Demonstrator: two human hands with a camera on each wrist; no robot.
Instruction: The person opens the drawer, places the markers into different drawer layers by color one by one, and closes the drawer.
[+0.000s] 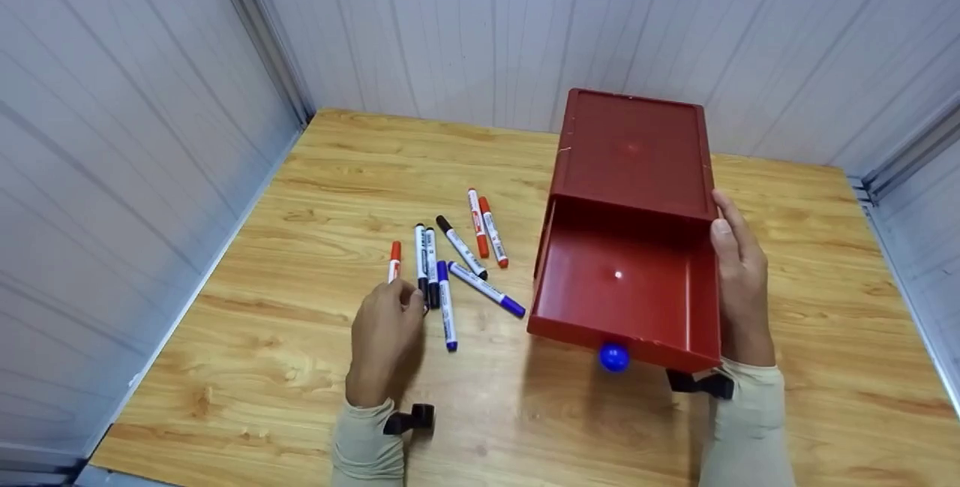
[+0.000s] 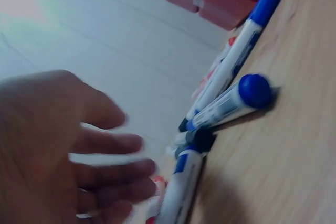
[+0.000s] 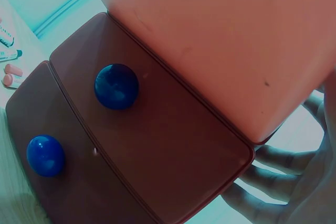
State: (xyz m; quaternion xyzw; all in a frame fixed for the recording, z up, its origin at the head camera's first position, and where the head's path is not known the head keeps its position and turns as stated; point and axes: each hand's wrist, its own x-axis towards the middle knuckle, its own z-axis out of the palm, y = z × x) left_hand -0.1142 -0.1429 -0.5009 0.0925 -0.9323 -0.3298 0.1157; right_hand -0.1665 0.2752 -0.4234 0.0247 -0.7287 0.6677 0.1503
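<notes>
My left hand (image 1: 386,337) hovers at the near end of several whiteboard markers, fingers loosely bent around nothing I can see. In the left wrist view the left hand (image 2: 63,145) has its fingers apart beside a black-capped marker (image 2: 181,190). A red-capped marker (image 1: 395,258) lies just past its knuckles, partly hidden. On the right stands a red drawer cabinet (image 1: 637,149), its top drawer (image 1: 622,277) pulled out with nothing inside. My right hand (image 1: 742,292) rests along the cabinet's right side, fingers extended.
Two blue-capped markers, one of them a blue marker (image 1: 448,307), lie between hand and cabinet. Farther back are black markers and two red markers (image 1: 493,232). The open drawer's blue knob (image 1: 614,357) juts forward. Below it are two shut drawers, each with a blue knob (image 3: 116,86).
</notes>
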